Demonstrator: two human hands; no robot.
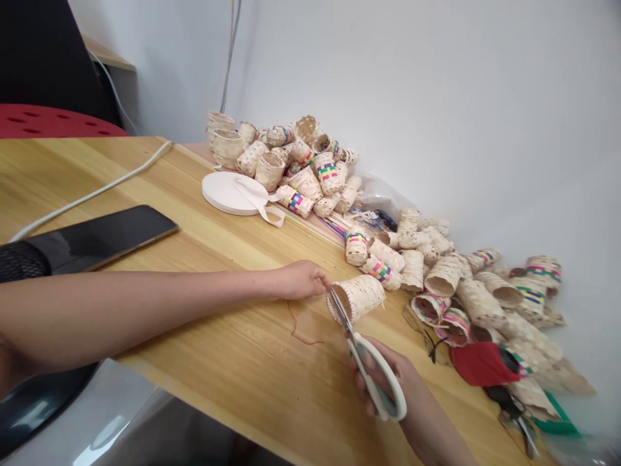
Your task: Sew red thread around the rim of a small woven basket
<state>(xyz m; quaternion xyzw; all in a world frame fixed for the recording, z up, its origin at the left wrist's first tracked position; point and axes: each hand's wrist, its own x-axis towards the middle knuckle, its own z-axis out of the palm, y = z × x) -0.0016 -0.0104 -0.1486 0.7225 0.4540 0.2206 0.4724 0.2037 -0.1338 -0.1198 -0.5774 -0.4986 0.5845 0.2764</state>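
My left hand point(301, 280) is closed in a pinch on a thin red thread point(297, 323) that trails in a loop over the wooden table point(204, 259). The pinch sits at the rim of a small woven basket point(361, 296) lying on its side. My right hand point(388, 382) grips white-handled scissors point(371, 366), whose blades point up to the basket's rim, right beside the left fingertips.
Many small woven baskets point(301, 162) are heaped along the wall, some with coloured bands. A roll of white tape point(233, 193), a dark phone point(101, 236), a white cable point(97, 191), a red cloth point(480, 362) and keys point(514, 408) lie on the table.
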